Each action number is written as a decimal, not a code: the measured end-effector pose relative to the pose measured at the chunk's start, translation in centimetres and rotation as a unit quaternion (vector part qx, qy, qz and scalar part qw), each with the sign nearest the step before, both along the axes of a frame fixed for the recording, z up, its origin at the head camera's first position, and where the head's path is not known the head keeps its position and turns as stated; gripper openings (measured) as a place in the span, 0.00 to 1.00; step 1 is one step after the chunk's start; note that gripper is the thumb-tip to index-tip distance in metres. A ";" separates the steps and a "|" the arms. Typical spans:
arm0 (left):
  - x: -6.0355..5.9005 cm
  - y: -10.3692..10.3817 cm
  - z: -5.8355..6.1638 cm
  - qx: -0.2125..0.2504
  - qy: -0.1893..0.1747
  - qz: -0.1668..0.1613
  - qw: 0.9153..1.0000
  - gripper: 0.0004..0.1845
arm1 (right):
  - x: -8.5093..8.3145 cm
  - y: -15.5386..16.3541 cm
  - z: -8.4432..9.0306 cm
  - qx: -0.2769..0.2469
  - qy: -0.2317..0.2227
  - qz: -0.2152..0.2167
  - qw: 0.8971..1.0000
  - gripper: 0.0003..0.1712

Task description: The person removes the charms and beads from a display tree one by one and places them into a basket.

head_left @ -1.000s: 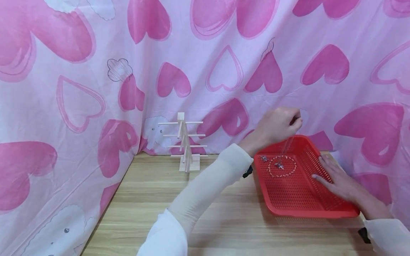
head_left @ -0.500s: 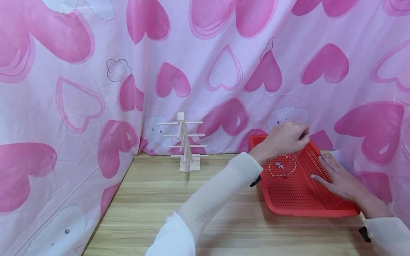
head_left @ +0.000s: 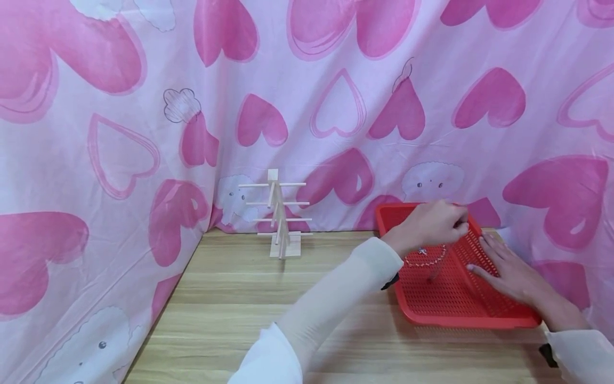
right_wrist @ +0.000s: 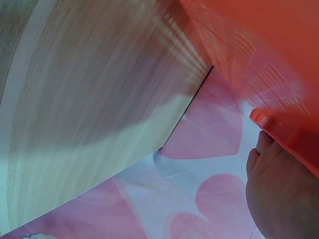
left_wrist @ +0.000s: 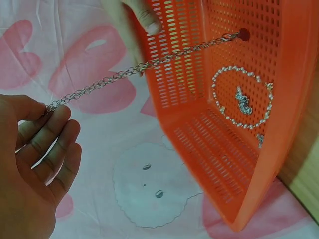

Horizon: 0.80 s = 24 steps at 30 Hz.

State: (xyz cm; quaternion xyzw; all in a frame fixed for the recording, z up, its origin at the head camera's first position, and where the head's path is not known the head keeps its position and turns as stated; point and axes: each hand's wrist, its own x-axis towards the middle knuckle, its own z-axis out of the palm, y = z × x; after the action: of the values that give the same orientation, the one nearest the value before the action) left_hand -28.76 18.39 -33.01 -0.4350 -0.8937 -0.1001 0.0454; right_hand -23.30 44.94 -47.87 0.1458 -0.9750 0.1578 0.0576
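Carefully, my left hand (head_left: 431,224) pinches a silver chain (left_wrist: 144,64) above the red basket (head_left: 460,320); its far end trails inside. My right hand (head_left: 508,269) lies flat, fingers straight, on the rim. The chain might snag in the mesh holes or slip my pinch.

Two hands are in view: the left hand (head_left: 431,224) above the one red basket (head_left: 484,319), the right hand (head_left: 503,269) on the basket's right rim. One silver chain (left_wrist: 134,69) runs from the left hand down into the basket. Inside the basket lie one beaded bracelet (left_wrist: 242,104) and one small silver trinket (left_wrist: 243,99) within its ring; a further bit of silver (left_wrist: 260,141) at the bracelet's edge is too small to tell. One wooden stand (head_left: 278,216) with four tiers of pegs stands on the one desk (head_left: 230,298), well left of the basket. One heart-printed cloth (head_left: 307,101) hangs behind the basket.
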 end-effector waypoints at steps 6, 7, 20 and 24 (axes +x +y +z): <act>0.2 0.7 -0.9 -0.016 -0.068 0.020 0.997 0.06 | -0.1 -0.1 0.0 -0.001 -0.009 -0.002 1.000 0.56; 0.3 0.8 -1.1 -0.016 -0.077 0.024 0.997 0.06 | 0.0 -0.1 0.0 -0.001 -0.009 -0.003 1.000 0.56; 0.7 1.1 -3.2 -0.046 -0.098 0.033 0.994 0.04 | 0.1 -0.1 0.3 0.021 -0.020 -0.015 0.999 0.60; 1.0 1.2 -4.1 -0.049 -0.109 0.033 0.992 0.03 | 0.0 -0.1 0.3 0.033 -0.018 -0.017 0.999 0.61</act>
State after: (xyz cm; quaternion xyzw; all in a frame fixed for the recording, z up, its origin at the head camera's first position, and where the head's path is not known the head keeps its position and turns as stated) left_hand -27.81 19.55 -37.09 -0.3934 -0.9110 -0.1016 -0.0702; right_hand -23.27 44.82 -47.53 0.1282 -0.9828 0.1275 0.0376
